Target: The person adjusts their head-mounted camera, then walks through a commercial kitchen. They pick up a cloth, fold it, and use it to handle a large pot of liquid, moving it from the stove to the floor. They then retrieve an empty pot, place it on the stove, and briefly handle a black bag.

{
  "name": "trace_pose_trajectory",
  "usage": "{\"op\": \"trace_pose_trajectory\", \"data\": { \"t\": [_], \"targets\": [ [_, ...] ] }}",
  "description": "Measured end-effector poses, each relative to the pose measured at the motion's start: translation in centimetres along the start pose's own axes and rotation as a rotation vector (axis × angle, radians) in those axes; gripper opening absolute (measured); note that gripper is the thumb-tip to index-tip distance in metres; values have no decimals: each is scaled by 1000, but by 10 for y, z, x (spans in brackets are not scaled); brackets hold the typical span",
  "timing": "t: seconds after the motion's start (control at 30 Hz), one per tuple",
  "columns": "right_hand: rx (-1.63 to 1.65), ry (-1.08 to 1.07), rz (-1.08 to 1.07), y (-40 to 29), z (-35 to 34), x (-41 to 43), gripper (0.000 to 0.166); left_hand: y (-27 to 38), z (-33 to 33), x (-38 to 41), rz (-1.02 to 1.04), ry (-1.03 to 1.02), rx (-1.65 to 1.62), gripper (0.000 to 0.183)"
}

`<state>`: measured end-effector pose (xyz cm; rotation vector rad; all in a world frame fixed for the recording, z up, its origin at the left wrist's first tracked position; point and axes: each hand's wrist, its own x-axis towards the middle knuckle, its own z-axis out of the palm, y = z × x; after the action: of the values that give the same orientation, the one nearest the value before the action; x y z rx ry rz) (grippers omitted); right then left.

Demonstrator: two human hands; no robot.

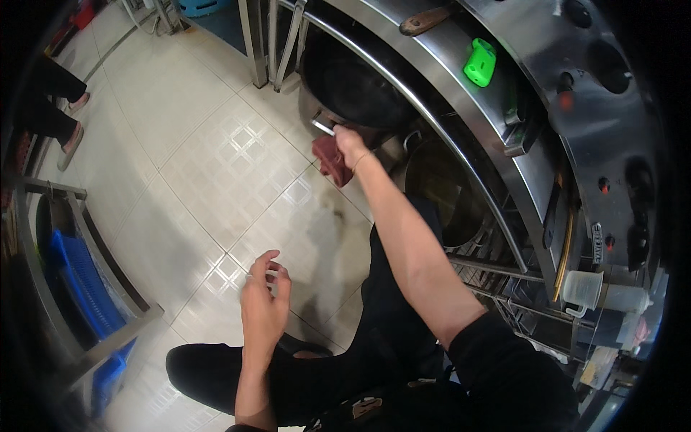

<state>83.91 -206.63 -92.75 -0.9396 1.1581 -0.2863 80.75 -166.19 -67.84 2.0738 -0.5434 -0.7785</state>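
Note:
My right hand (351, 147) reaches down to the side of a large dark pot (353, 81) under the steel counter. It is closed on a dark red cloth (330, 159), whose folds hang below the fingers. Just past the fingers is a short metal handle (323, 127) near the pot's side; whether the hand grips it too, I cannot tell. My left hand (265, 294) is over the tiled floor with curled fingers, holding nothing. A second large pot (445, 189) with a loop handle stands nearer to me, beside my leg.
A steel rail (410, 94) curves along the counter front, above the pots. On the counter lie a green object (480, 62) and a wooden handle (425, 22). At left a metal rack (110, 351) holds blue plastic baskets (89, 281). Another person's legs (59, 102) are at upper left.

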Motion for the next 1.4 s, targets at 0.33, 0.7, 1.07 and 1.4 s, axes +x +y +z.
{"op": "trace_pose_trajectory", "data": {
  "t": [0.33,0.7,1.07,1.4],
  "targets": [
    [-477,125,-124,76,81,-173,51,-28,-21,22,54,176,108,30],
    [-438,-187,81,176,142,-317,52,-85,-43,70,81,424,298,37],
    [-1115,-892,-170,57,81,-408,69,-131,-76,76,-166,551,580,35],
    [-1369,154,-430,-48,26,-311,63,-128,-86,69,-97,570,441,27]
  ]
}}
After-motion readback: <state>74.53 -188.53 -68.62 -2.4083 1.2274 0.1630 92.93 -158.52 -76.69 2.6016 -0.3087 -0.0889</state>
